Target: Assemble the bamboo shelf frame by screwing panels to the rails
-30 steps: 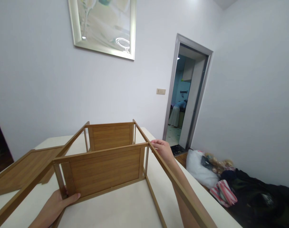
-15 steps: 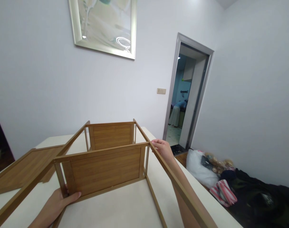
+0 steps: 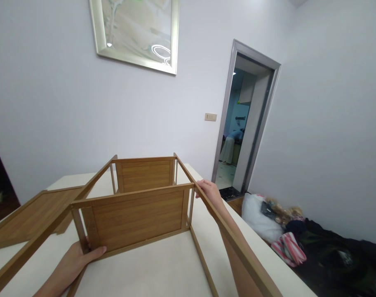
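A bamboo-coloured wooden shelf frame [image 3: 135,214] lies on its side on a white table [image 3: 151,272]. It has two upright panels between long side rails. My left hand [image 3: 79,258] grips the lower left post of the near panel, thumb laid along the panel's bottom edge. My right hand [image 3: 210,192] is closed over the top right rail, right by the near panel's upper corner. My right forearm runs back behind that rail.
A loose wooden shelf board [image 3: 27,218] lies flat at the left of the table. On the floor to the right are a white bag [image 3: 259,222], a striped pouch [image 3: 287,249] and dark clothing. An open doorway [image 3: 243,128] shows a person in another room.
The view has shifted slightly; both hands keep their grips on the frame, which has barely moved.
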Demonstrator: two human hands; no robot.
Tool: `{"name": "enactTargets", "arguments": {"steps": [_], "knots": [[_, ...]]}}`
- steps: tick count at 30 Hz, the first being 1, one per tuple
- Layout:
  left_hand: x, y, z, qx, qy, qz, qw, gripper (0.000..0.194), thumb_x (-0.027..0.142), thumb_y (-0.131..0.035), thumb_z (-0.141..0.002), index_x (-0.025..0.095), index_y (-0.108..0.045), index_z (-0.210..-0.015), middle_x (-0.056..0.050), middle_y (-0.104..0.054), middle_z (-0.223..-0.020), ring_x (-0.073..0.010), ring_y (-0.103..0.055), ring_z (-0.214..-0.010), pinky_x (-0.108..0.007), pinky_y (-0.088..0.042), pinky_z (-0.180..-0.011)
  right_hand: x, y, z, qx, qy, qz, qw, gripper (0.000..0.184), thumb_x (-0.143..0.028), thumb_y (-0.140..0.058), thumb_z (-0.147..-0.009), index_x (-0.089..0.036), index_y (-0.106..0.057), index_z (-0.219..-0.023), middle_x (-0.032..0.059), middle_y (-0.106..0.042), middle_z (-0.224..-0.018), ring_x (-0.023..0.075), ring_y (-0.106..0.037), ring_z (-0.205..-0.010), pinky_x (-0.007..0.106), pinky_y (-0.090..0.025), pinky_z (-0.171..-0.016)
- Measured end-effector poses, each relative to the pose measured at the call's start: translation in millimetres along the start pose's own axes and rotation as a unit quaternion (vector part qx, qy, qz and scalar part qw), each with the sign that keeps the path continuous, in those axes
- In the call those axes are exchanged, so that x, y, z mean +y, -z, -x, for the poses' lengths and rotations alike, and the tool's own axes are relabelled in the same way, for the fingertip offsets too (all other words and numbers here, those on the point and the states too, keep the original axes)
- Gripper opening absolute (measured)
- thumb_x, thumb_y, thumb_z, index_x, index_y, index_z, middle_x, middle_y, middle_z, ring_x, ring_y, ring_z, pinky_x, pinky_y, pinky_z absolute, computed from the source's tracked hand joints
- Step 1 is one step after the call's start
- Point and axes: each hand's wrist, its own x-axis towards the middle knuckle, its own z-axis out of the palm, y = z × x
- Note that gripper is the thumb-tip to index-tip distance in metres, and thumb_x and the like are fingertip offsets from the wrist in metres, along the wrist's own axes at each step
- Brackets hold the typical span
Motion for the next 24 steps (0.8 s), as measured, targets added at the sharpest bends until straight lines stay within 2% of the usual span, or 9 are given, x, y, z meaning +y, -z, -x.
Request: {"name": "enactTargets", "arguments": {"steps": [7, 10, 15, 19, 24], "knots": [[-3.1, 0.5, -0.1, -0.002, -0.007, -0.003, 1.000, 0.045, 0.054, -0.074, -0.066, 0.022, -0.074, -0.096, -0.005, -0.076, -0.111, -0.0360, -0.063, -0.115, -0.041, -0.053, -0.097, -1.4, -0.7, 3.9, 0.024, 0.018, 0.033, 0.999, 0.049, -0.065, -0.069, -0.068, -0.021, -0.051, -0.053, -0.0036, -0.049, -0.048, 0.0116, -0.044, -0.047, 0.026, -0.041, -0.048], [-1.0, -0.6, 0.9, 0.006, -0.011, 0.003, 1.000, 0.043, 0.053, -0.074, -0.066, 0.022, -0.074, -0.095, -0.005, -0.076, -0.109, -0.0363, -0.064, -0.114, -0.042, -0.054, -0.097, -10.1, -0.2, 8.2, 0.028, 0.023, 0.038, 0.999, 0.046, -0.061, -0.072, -0.066, -0.020, -0.054, -0.054, -0.0036, -0.050, -0.047, 0.0117, -0.044, -0.048, 0.026, -0.038, -0.049], [4.4, -0.4, 2.6, 0.008, -0.009, -0.003, 1.000, 0.040, 0.054, -0.073, -0.065, 0.023, -0.075, -0.089, -0.005, -0.078, -0.102, -0.0370, -0.067, -0.108, -0.042, -0.056, -0.093, -20.7, 0.5, 12.7, 0.017, 0.014, 0.025, 0.999, 0.034, -0.051, -0.077, -0.060, -0.018, -0.067, -0.064, -0.0001, -0.060, -0.057, 0.0149, -0.053, -0.057, 0.027, -0.044, -0.055], [8.2, 0.5, 4.1, -0.002, -0.006, -0.009, 1.000, 0.037, 0.053, -0.072, -0.067, 0.022, -0.075, -0.086, -0.005, -0.078, -0.098, -0.0364, -0.067, -0.108, -0.041, -0.055, -0.093, -21.0, 0.6, 12.5, 0.020, 0.004, 0.007, 1.000, 0.028, -0.044, -0.077, -0.057, -0.019, -0.069, -0.066, 0.0017, -0.064, -0.064, 0.0151, -0.054, -0.060, 0.028, -0.046, -0.058], [8.4, 0.2, 4.2, 0.003, -0.008, -0.009, 1.000, 0.039, 0.052, -0.074, -0.065, 0.022, -0.074, -0.090, -0.005, -0.077, -0.104, -0.0363, -0.067, -0.109, -0.041, -0.057, -0.091, -20.6, 1.0, 13.2, 0.019, -0.003, 0.004, 1.000, 0.026, -0.042, -0.077, -0.055, -0.018, -0.068, -0.063, 0.0022, -0.064, -0.063, 0.0152, -0.054, -0.060, 0.028, -0.046, -0.058]]}}
